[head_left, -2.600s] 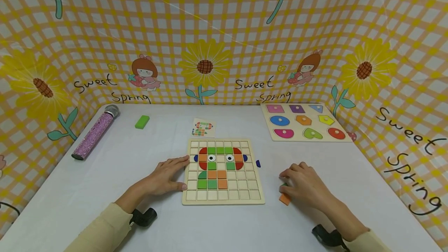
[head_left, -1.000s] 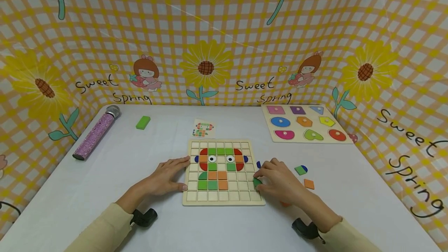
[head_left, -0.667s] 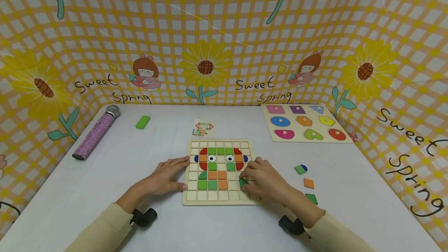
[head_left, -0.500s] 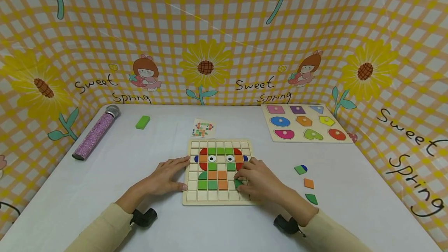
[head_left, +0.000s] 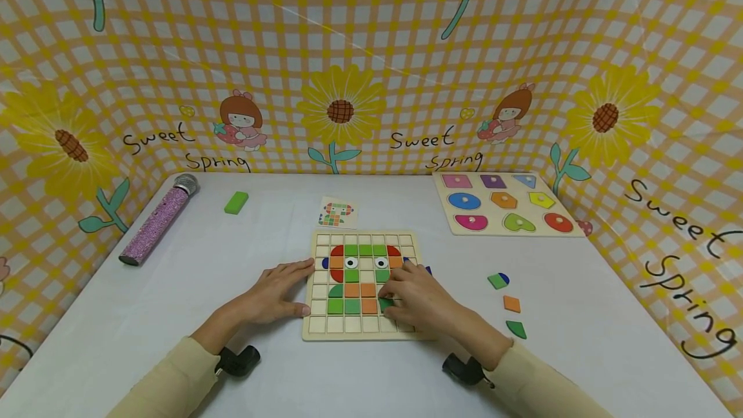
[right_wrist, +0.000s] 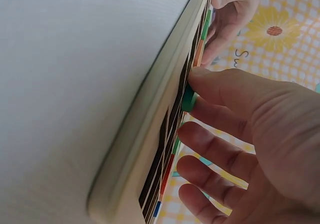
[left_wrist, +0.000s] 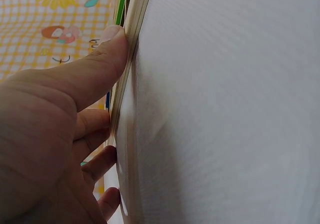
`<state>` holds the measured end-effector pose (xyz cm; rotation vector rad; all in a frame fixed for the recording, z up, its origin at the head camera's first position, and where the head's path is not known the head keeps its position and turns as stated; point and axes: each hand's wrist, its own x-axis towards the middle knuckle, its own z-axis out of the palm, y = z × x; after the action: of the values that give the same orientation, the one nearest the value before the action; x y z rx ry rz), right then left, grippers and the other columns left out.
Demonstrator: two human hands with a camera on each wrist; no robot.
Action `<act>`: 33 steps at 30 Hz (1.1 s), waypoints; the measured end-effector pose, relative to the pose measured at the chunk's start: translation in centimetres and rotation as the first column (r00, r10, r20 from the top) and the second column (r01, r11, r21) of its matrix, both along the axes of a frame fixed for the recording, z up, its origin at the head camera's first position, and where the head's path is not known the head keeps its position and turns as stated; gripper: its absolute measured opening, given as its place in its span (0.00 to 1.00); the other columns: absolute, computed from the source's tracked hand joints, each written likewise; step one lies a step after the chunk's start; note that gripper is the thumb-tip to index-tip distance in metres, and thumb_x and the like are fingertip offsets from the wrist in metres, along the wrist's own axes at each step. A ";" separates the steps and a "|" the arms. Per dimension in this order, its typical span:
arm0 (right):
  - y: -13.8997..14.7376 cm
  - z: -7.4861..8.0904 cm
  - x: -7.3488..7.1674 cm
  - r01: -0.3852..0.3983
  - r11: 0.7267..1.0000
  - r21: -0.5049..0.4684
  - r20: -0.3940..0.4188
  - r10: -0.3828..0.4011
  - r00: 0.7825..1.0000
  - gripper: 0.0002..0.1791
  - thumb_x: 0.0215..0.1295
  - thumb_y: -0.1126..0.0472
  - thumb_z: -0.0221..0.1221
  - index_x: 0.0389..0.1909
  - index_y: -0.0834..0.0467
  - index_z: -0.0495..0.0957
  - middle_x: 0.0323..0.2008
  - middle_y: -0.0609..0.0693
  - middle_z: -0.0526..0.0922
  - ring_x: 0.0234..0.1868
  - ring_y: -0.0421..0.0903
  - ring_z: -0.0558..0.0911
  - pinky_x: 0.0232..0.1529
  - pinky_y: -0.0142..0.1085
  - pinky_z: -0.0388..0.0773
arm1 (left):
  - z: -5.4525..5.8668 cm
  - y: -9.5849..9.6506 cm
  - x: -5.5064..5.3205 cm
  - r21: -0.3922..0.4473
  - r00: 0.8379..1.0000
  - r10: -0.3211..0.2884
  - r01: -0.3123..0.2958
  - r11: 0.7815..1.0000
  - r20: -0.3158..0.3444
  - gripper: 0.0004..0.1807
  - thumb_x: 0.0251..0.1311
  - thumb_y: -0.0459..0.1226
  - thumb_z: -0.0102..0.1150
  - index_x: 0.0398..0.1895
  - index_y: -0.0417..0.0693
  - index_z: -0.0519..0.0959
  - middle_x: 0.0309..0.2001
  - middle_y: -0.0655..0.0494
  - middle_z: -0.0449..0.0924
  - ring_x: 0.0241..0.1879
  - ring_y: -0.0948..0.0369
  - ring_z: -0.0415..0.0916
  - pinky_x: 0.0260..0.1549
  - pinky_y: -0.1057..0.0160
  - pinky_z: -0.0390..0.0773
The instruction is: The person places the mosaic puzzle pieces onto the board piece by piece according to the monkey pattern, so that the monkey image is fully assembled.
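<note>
A wooden grid board [head_left: 371, 331] lies in the middle of the table, several coloured tiles set in its cells as a figure with two eyes. My left hand [head_left: 271, 297] rests on the board's left edge; in the left wrist view its thumb [left_wrist: 102, 67] and fingertips touch the side. With thumb and index finger, my right hand [head_left: 422, 298] pinches a dark green tile with a curved edge [head_left: 386, 305], just right of the lower orange tile [head_left: 369, 306]. The right wrist view shows this green tile [right_wrist: 188, 99] at the board's surface. My right hand covers some of the board's right cells.
Right of the board lie a green-and-blue pair of tiles [head_left: 498, 281], an orange square [head_left: 512, 304], a green quarter-round tile [head_left: 516, 329] and a blue piece [head_left: 428, 270]. Behind are a pattern card [head_left: 338, 212], shape puzzle [head_left: 496, 218], green block [head_left: 236, 202] and microphone [head_left: 157, 221].
My right hand has picked up the green tile from the right and carried it left over the board to beside the orange tiles. My left hand stays at the left edge.
</note>
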<state>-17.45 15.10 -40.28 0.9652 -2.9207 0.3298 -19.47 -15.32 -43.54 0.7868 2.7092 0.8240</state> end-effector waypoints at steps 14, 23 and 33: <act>-0.1 0.0 0.0 -0.006 1.000 0.010 0.010 0.006 1.000 0.12 0.50 0.53 0.69 0.37 0.49 0.86 0.38 0.43 0.82 0.41 0.42 0.68 0.43 0.38 0.68 | 0.3 0.0 0.1 0.003 1.000 0.002 -0.002 1.000 0.006 0.44 0.53 0.48 0.66 0.71 0.45 0.59 0.74 0.50 0.53 0.72 0.45 0.50 0.64 0.38 0.51; -0.2 -0.1 0.0 -0.009 1.000 0.014 -0.013 0.009 1.000 0.12 0.49 0.52 0.70 0.36 0.49 0.86 0.38 0.44 0.82 0.42 0.43 0.69 0.43 0.39 0.68 | 0.3 0.1 0.1 0.003 1.000 0.001 -0.001 1.000 0.007 0.43 0.53 0.49 0.65 0.71 0.44 0.59 0.74 0.49 0.53 0.72 0.44 0.50 0.63 0.38 0.52; 0.6 0.4 0.2 0.035 0.999 -0.008 0.019 -0.035 0.999 0.11 0.50 0.52 0.69 0.35 0.48 0.85 0.37 0.42 0.81 0.41 0.41 0.68 0.43 0.38 0.66 | 0.4 0.0 0.2 0.000 1.000 -0.005 0.005 1.000 0.001 0.43 0.54 0.49 0.65 0.71 0.44 0.59 0.74 0.49 0.53 0.72 0.45 0.50 0.63 0.38 0.52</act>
<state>-17.29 15.73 -39.88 0.9136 -2.9470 0.3503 -19.30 -15.28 -43.16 0.7921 2.7055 0.8236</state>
